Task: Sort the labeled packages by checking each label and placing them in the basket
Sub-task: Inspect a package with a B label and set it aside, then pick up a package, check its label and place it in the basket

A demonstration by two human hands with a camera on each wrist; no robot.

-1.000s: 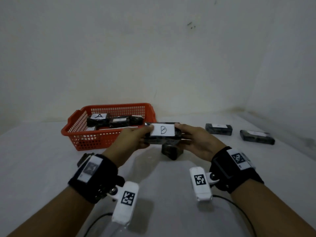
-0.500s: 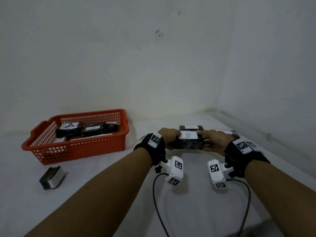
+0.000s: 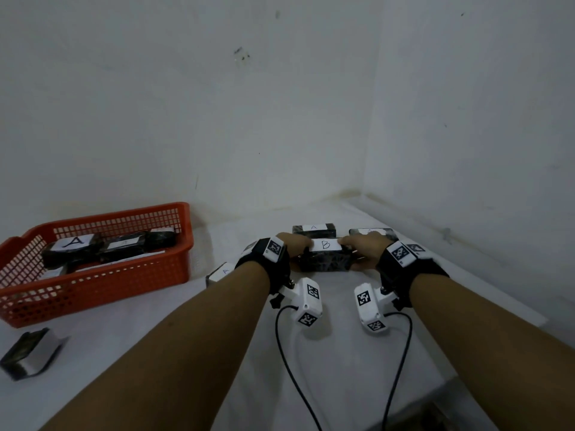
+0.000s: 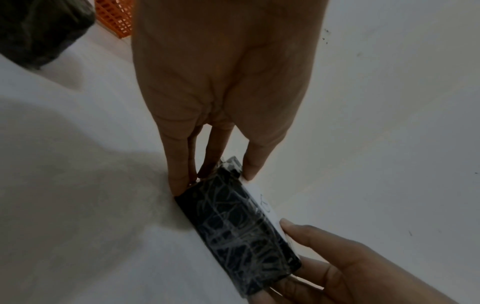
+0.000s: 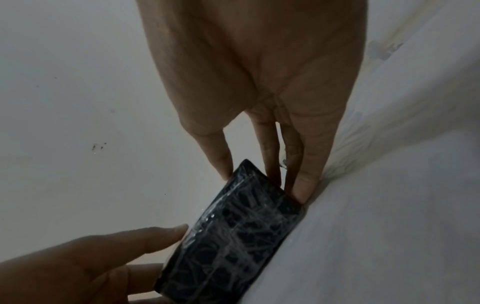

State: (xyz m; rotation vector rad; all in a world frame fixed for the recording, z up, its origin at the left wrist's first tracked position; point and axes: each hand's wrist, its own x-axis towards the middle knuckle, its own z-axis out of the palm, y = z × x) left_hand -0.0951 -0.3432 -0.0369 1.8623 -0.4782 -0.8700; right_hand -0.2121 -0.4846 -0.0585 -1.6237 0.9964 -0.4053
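A black wrapped package with a white label "B" [image 3: 325, 255] sits low at the white table, far right of centre. My left hand [image 3: 294, 244] grips its left end and my right hand [image 3: 361, 248] grips its right end. In the left wrist view the left fingers [image 4: 179, 181] and thumb pinch the B package [image 4: 233, 226] by its end. In the right wrist view the right fingers [image 5: 303, 185] hold the other end of the B package [image 5: 233, 236], its lower edge against the table. The orange basket [image 3: 102, 287] at left holds several black packages, one labelled "A" [image 3: 73, 244].
Behind the held package lie a package labelled "A" [image 3: 314, 230] and another black package [image 3: 371, 233]. One more labelled package [image 3: 219, 272] peeks out beside my left forearm. A package [image 3: 29, 353] lies at the front left by the basket. Walls close the corner behind.
Both hands carried the B package from beside the basket to the right and forward, down toward the table near the two far packages. The head view has swung right with them.
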